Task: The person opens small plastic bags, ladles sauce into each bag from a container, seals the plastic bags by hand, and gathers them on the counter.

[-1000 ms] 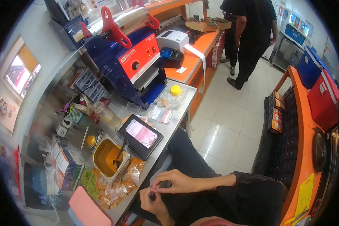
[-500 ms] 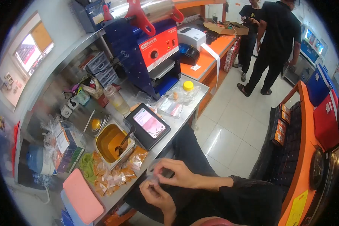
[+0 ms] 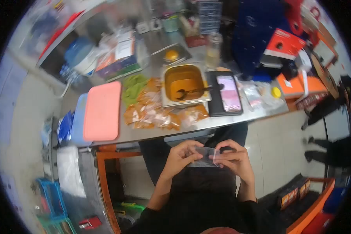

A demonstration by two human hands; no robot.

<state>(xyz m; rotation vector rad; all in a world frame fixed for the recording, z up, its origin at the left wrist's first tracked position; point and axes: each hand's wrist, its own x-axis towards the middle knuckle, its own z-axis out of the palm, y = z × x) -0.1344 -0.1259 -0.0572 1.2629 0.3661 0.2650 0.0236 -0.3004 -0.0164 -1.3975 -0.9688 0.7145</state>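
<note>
A small clear plastic bag [image 3: 205, 157] is stretched between my two hands, above my lap and just in front of the counter edge. My left hand [image 3: 185, 156] pinches its left side between thumb and fingers. On its right side, my right hand [image 3: 231, 156] is closed with fingertips and thumb on the plastic. Beyond them on the counter stands a metal pan [image 3: 183, 84] of orange-brown sauce with a dark ladle [image 3: 191, 93] in it. Filled sauce packets [image 3: 156, 113] lie in front and to the left of the pan.
A phone [image 3: 229, 93] lies on a black case right of the pan. The pink lid or board [image 3: 103, 111], green cloth [image 3: 134, 89], jar [image 3: 213, 50] and blue machine [image 3: 249, 35] are on the steel counter [image 3: 144, 134]. Another person's legs [image 3: 325, 150] show at far right.
The view has swung left and down, so the counter now lies straight ahead. My hands have moved apart, with the clear bag spread between them.
</note>
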